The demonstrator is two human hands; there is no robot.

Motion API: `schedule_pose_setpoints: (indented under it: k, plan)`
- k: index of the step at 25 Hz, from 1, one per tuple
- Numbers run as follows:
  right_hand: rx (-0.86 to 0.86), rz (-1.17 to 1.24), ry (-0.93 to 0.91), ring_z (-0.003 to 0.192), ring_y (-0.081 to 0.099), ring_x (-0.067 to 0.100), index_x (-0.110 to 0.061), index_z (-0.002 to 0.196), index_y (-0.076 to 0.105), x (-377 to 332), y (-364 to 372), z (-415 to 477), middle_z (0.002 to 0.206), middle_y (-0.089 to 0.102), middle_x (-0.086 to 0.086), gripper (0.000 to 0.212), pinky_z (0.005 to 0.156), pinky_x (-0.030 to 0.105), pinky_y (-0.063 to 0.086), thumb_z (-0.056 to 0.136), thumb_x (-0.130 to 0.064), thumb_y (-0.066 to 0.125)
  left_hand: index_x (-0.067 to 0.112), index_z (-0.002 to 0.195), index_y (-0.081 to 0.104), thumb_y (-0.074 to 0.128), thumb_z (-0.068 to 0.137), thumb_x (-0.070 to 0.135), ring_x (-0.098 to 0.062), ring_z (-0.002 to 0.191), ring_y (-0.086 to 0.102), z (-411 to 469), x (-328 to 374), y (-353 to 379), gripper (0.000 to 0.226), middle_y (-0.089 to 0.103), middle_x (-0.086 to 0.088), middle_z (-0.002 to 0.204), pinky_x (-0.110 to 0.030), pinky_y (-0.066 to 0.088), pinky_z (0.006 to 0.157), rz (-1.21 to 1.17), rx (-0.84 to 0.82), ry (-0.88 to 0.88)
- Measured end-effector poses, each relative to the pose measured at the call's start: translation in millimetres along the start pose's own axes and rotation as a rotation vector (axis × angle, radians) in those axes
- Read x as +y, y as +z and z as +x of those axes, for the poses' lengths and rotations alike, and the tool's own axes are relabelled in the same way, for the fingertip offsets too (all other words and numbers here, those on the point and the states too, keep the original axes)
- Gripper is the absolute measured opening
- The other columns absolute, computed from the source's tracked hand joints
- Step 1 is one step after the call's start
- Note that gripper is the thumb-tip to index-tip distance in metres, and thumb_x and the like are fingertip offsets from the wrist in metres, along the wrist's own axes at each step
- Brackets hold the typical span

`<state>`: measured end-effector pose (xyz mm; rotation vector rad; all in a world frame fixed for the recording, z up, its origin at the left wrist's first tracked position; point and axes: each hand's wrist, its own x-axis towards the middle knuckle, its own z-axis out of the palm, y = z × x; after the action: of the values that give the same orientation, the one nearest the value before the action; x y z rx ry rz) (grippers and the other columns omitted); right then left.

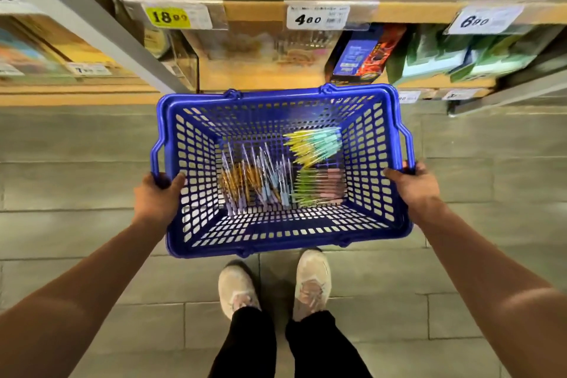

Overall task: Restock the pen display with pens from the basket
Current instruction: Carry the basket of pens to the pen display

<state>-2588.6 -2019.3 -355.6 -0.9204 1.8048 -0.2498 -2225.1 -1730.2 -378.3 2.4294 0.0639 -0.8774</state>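
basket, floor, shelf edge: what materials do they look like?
Basket: moulded blue plastic, semi-gloss; perforated grid walls, rounded rim with a sheen. Both hands grip its rim.
Floor: matte grey tile or plank, likely ceramic or vinyl; visible seams between rectangular pieces.
Shelf edge: tan, looks like wood or laminate board; clear plastic strips over it hold price tags. Blur leaves the finish open.

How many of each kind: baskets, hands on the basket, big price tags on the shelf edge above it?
basket: 1
hands: 2, left hand and right hand, both gripping it
price tags: 3, yellow tag, 4.60 tag, 6.90 tag
Total: 6
pens: too blurred to count
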Motion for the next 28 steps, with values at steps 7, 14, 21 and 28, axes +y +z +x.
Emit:
schedule_pose_setpoints:
  k: [7, 14, 21, 28]
  plan:
    - [-0.043, -0.038, 0.051, 0.086, 0.073, 0.032, -0.007, 0.111, 0.064, 44, 14, 13, 0.103, 0.074, 0.016, 0.031, 0.081, 0.047, 0.060, 0.083, -0.007, 0.077, 0.011, 0.098, 0.058, 0.072, 0.091, 0.045, -0.036, 0.087, 0.067, 18, -8, 9, 0.037, 0.068, -0.011, 0.091, -0.049, 0.056, 0.083, 0.147, 0.000, 0.028]
    - [0.019, -0.002, 0.050, 0.078, 0.074, 0.027, -0.016, 0.103, 0.064, 47, 3, 24, 0.097, 0.075, 0.011, 0.025, 0.073, 0.041, 0.061, 0.082, -0.012, 0.078, 0.009, 0.099, 0.058, 0.073, 0.092, 0.039, -0.037, 0.088, 0.069, 14, 0, 29, 0.034, 0.070, -0.014, 0.094, -0.051, 0.058, 0.083, 0.119, -0.040, 0.041]
    - [-0.004, 0.030, 0.000, 0.085, 0.073, 0.027, -0.016, 0.110, 0.061, 32, -1, 42, 0.099, 0.074, 0.007, 0.028, 0.079, 0.043, 0.060, 0.086, -0.012, 0.076, 0.011, 0.101, 0.058, 0.074, 0.091, 0.043, -0.039, 0.095, 0.069, 30, 16, 49, 0.037, 0.070, -0.018, 0.102, -0.056, 0.056, 0.089, 0.068, -0.052, 0.043]
    - [0.004, 0.095, -0.040, 0.076, 0.074, 0.017, -0.014, 0.115, 0.060, 18, 7, 56, 0.094, 0.074, 0.003, 0.032, 0.066, 0.034, 0.061, 0.087, -0.009, 0.075, 0.016, 0.094, 0.057, 0.075, 0.089, 0.045, -0.039, 0.095, 0.070, 43, 31, 57, 0.034, 0.068, -0.012, 0.093, -0.055, 0.057, 0.089, 0.033, -0.025, 0.053]
